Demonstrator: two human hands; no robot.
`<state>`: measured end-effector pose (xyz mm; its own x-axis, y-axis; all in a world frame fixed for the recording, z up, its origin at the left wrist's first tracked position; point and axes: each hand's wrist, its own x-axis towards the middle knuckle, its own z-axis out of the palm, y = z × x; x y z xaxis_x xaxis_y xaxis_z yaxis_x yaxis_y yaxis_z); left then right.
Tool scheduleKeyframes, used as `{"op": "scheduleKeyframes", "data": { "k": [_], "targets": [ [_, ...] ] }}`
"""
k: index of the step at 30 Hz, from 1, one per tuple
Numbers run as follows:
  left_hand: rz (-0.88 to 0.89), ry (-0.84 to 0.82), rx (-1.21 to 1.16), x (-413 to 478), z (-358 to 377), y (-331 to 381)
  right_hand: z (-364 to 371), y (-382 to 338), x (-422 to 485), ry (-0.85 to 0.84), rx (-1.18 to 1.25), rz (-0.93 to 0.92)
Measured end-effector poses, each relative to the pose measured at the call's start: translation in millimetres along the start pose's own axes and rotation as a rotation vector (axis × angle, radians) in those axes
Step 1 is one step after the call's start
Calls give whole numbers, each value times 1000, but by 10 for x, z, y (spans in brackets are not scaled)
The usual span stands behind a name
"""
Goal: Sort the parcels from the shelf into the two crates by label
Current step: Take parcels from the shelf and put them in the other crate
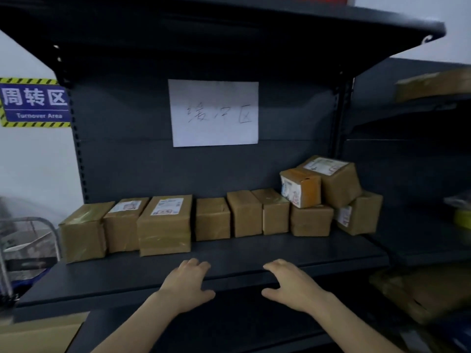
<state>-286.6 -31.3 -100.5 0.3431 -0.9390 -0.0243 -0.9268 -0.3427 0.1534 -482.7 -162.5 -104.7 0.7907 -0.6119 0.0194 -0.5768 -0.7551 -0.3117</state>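
Observation:
Several brown taped parcels stand in a row along the back of a dark shelf (254, 253). A large parcel (165, 225) with a white label on top sits left of centre. At the right, an orange-taped parcel (300, 187) and a bigger labelled parcel (334, 179) are stacked on lower ones. My left hand (186, 284) and my right hand (290, 284) hover palm down over the shelf's front edge, fingers apart, holding nothing. Neither touches a parcel. No crates are in view.
A white handwritten paper sheet (215, 113) hangs on the shelf's back panel. A blue "Turnover Area" sign (35, 103) is on the left wall. A metal cart handle (33, 225) stands at left. A neighbouring shelf (420, 289) at right holds more parcels.

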Motion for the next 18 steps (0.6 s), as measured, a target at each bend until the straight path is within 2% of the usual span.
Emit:
{"op": "scheduleKeyframes", "data": {
  "k": [9, 18],
  "targets": [
    [134, -8, -109, 685, 70, 453, -245, 648, -64, 34, 36, 193],
    [280, 50, -121, 1541, -55, 736, -657, 1026, 241, 166, 5, 316]
  ]
}}
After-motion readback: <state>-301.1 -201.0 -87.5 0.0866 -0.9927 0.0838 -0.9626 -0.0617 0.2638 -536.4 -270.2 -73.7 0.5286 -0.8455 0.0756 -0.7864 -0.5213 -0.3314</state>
